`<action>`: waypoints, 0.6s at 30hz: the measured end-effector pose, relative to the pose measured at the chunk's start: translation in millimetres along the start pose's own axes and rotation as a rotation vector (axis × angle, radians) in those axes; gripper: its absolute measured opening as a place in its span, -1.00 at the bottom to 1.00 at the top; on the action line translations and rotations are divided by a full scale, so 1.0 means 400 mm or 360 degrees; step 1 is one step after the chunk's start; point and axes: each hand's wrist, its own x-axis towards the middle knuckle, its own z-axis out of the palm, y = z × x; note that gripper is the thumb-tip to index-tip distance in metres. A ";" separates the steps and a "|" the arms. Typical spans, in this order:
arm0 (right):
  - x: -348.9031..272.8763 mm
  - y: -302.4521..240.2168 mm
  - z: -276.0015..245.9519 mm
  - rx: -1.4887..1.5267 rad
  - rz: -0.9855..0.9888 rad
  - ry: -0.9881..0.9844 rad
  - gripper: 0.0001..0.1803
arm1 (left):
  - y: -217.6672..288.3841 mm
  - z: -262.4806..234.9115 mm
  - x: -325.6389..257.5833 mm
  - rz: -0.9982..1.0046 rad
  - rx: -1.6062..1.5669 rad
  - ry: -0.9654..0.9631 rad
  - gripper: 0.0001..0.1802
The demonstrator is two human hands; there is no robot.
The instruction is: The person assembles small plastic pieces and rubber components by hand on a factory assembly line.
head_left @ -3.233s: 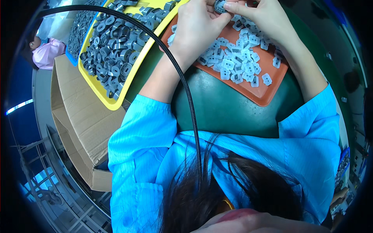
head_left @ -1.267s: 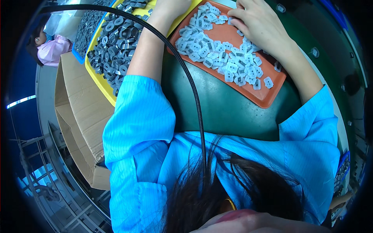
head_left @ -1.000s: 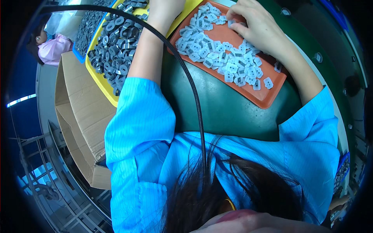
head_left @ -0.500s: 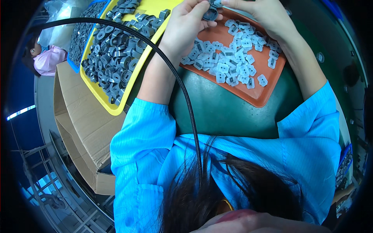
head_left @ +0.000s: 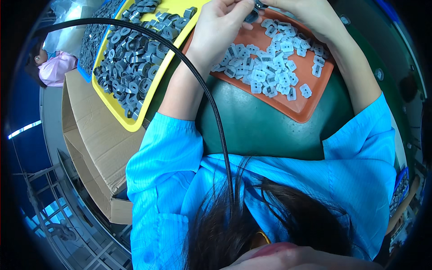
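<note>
Head view: both hands meet at the top edge, above the far end of the orange tray. The left hand has its fingers curled shut around a small dark grey part, pinched at the fingertips. The right hand closes in from the other side, its fingers bent toward the same spot; a second dark bit shows at its fingertips, but the frame cuts it off, so I cannot tell whether that hand grips it or only touches it. The grey part sits just over the tray's far rim, between the two hands.

Below the hands, the tray holds a loose heap of pale grey flat pieces, each with small holes, lying mostly in the tray's far and middle part; a few lie apart nearer the near rim. The tray rests on a dark green table, tilted across the view.

Left of the tray, touching or nearly touching its edge, lies a yellow tray full of dark grey ring-shaped parts. Beyond that, farther left, is a blue tray with more dark parts. A cardboard box stands left of and below the yellow tray. A black cable arcs over the yellow tray and the left forearm, down to the person's hair. Blue sleeves cover both upper arms. Another person in pink is far left of the tray.
</note>
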 end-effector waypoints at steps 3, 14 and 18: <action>0.021 0.034 -0.024 0.0311 0.0228 -0.0219 -0.81 | -0.001 0.007 0.004 0.0046 0.0096 -0.0011 -0.70; 0.009 0.009 -0.019 0.0530 0.0412 -0.0422 -0.82 | 0.010 -0.018 0.010 0.0019 0.0158 -0.0014 -0.74; 0.010 0.019 -0.014 0.0323 0.0298 -0.0373 -0.88 | 0.005 -0.006 0.007 0.0009 0.0095 0.0081 -0.74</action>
